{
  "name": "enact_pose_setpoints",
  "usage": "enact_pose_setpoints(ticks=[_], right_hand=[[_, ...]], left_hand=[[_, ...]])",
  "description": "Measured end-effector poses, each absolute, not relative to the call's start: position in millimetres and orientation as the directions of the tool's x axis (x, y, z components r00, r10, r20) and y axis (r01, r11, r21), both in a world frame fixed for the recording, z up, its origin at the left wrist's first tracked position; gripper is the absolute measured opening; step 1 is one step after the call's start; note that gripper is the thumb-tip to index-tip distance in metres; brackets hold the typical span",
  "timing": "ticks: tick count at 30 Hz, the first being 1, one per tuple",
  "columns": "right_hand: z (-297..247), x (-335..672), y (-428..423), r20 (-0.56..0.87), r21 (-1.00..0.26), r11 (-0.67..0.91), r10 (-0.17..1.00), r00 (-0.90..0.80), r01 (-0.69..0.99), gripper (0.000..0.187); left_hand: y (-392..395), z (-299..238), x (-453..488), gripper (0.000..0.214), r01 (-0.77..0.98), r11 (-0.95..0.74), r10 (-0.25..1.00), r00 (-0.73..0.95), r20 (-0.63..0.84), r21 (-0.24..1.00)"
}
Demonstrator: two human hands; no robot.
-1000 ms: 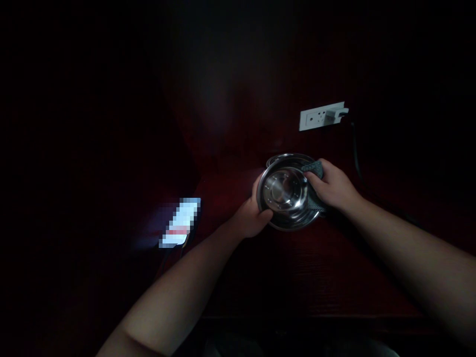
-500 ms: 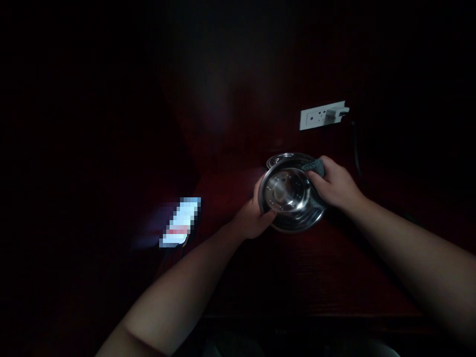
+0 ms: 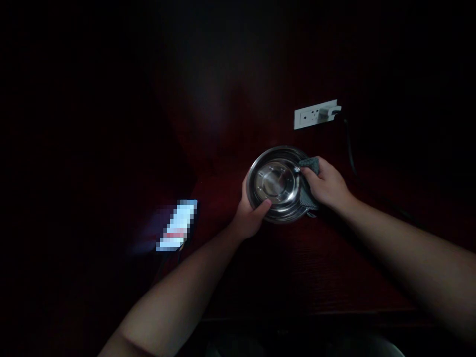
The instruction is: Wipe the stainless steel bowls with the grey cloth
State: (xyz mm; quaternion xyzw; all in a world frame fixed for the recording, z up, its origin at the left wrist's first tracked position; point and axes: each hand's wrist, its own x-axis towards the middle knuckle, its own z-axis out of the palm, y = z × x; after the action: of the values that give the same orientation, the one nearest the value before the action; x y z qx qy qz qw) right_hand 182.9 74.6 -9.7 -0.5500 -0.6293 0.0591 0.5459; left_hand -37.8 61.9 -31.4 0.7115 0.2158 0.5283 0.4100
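A shiny steel bowl [image 3: 275, 182] is tilted so that its inside faces me. My left hand [image 3: 250, 214] grips its left side, with the thumb over the rim and the fingers behind the wall. At the right side, my right hand [image 3: 327, 182] is closed on a dark grey-green cloth [image 3: 309, 194]. Part of that cloth lies against the bowl's inner wall and hangs over the rim. Whether the bowl touches the table I cannot tell.
The dark red table [image 3: 320, 277] has its front edge near the bottom. Left of the bowl a lit, blurred-out screen [image 3: 177, 225] glows. A white wall socket [image 3: 315, 115] with a plug and a dark cable [image 3: 349, 148] is behind. The surroundings are very dark.
The bowl has shifted a little left and turned more toward me, covering the shiny round item that showed behind it. More cloth now shows at its right rim.
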Motion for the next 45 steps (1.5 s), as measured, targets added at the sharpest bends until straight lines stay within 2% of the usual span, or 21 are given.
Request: enact_pose_setpoints(ticks=[4, 15, 22, 31, 39, 45], right_hand=[[-10.0, 185.7, 75.5, 0.637, -0.654, 0.403, 0.750, 0.178, 0.640, 0.016], [-8.0, 188.5, 74.8, 0.638, -0.597, 0.369, 0.756, 0.143, 0.713, 0.017], [-2.1, 190.3, 71.0, 0.635, -0.557, 0.360, 0.766, 0.105, 0.748, 0.011], [3.6, 187.9, 65.0, 0.677, -0.551, 0.403, 0.728, 0.109, 0.730, 0.015], [8.2, 187.3, 61.6, 0.654, -0.556, 0.381, 0.749, 0.106, 0.738, 0.019], [5.8, 187.9, 62.7, 0.649, -0.578, 0.401, 0.754, 0.102, 0.710, 0.015]], left_hand=[[66.6, -32.2, -41.2, 0.089, -0.121, -0.549, 0.741, 0.387, 0.548, 0.827], [68.9, -29.6, -46.7, 0.088, -0.038, -0.623, 0.677, 0.475, 0.563, 0.781], [70.9, -26.8, -49.0, 0.087, -0.028, -0.647, 0.643, 0.515, 0.566, 0.762], [70.4, -23.6, -50.9, 0.086, -0.003, -0.632, 0.662, 0.518, 0.542, 0.775], [73.3, -23.4, -51.9, 0.084, -0.017, -0.652, 0.627, 0.550, 0.552, 0.758], [70.2, -21.5, -53.8, 0.085, 0.018, -0.669, 0.634, 0.536, 0.558, 0.743]])
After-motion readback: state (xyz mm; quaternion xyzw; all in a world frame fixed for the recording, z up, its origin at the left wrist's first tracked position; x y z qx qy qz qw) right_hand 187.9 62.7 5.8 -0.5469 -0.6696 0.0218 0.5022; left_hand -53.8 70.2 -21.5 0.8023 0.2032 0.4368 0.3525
